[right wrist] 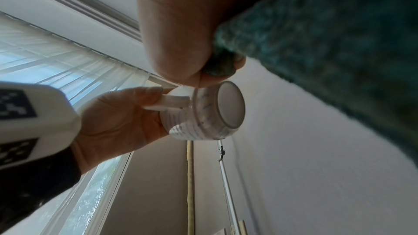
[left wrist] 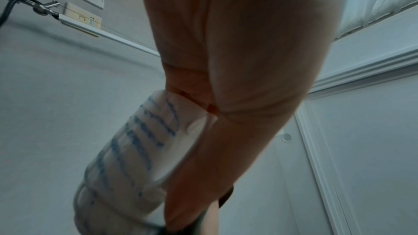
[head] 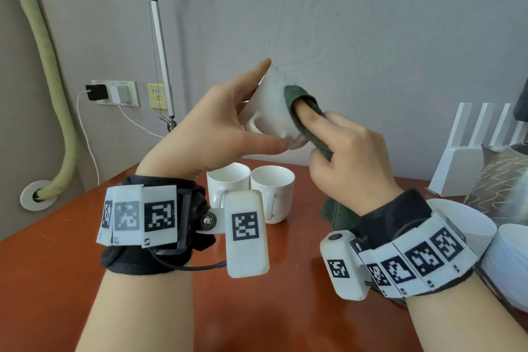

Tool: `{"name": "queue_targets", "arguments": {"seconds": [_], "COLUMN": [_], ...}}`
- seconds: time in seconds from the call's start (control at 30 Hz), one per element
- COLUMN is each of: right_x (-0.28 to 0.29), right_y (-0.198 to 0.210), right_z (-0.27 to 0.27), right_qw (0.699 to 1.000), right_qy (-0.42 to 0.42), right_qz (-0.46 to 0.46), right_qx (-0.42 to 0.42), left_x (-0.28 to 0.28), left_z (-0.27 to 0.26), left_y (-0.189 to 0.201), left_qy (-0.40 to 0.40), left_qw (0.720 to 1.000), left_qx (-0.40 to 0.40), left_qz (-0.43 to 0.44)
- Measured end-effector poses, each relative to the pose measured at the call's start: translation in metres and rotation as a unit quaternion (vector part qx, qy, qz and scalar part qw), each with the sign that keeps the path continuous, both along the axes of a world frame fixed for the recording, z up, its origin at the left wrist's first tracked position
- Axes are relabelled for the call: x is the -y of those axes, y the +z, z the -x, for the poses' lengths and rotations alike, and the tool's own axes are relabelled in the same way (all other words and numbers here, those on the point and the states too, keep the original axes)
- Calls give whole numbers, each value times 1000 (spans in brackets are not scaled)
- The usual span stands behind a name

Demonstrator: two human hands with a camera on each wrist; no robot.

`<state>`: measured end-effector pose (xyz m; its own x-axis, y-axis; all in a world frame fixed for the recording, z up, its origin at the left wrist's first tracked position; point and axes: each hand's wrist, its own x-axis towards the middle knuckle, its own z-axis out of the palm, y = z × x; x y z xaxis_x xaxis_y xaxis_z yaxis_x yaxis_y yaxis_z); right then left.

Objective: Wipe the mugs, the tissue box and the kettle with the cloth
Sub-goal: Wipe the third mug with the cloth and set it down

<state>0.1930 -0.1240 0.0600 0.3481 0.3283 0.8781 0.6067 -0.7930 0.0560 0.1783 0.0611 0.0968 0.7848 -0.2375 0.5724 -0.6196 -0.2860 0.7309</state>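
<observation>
I see a reddish-brown tabletop point(head: 57, 280) set against a grey wall point(head: 371, 23), with a wall socket point(head: 117, 93) carrying a plugged-in charger, a green hose point(head: 51, 71) running into a floor fitting, and a thin metal arm point(head: 161, 46) standing at the back. Two white mugs point(head: 251, 191) stand upright side by side on the tabletop, touching, handles toward me. At the right edge sit a white rack point(head: 468, 151), a patterned tissue box point(head: 497, 180) and stacked white bowls point(head: 505, 260). My left hand point(head: 217, 126) holds a third mug point(head: 271, 111) up in the air above the pair, tilted on its side, thumb and fingers curled around body and handle; the right wrist view shows its base and faint blue lines on its side. My right hand point(head: 345, 157) holds the dark green cloth point(head: 303, 111), fingers closed on it, index finger pressing the cloth against the raised mug's side. The rest of the cloth hangs below my right wrist toward the tabletop. The kettle I cannot make out clearly.
</observation>
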Motion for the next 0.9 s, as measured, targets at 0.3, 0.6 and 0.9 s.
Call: {"name": "queue_targets", "arguments": {"seconds": [0.3, 0.6, 0.9], "right_x": [-6, -17, -15], "right_y": [4, -2, 9], "right_z": [4, 9, 18], "right_qw": [994, 991, 976], "right_qy": [-78, -51, -118], "right_qz": [-1, 36, 53], "right_qx": [-78, -120, -173], "left_x": [-1, -3, -3], "left_z": [2, 5, 4], "left_y": [1, 5, 5], "left_qy": [32, 60, 66], "left_qw": [999, 997, 996], "left_qx": [23, 38, 42], "left_qz": [-31, -35, -30]}}
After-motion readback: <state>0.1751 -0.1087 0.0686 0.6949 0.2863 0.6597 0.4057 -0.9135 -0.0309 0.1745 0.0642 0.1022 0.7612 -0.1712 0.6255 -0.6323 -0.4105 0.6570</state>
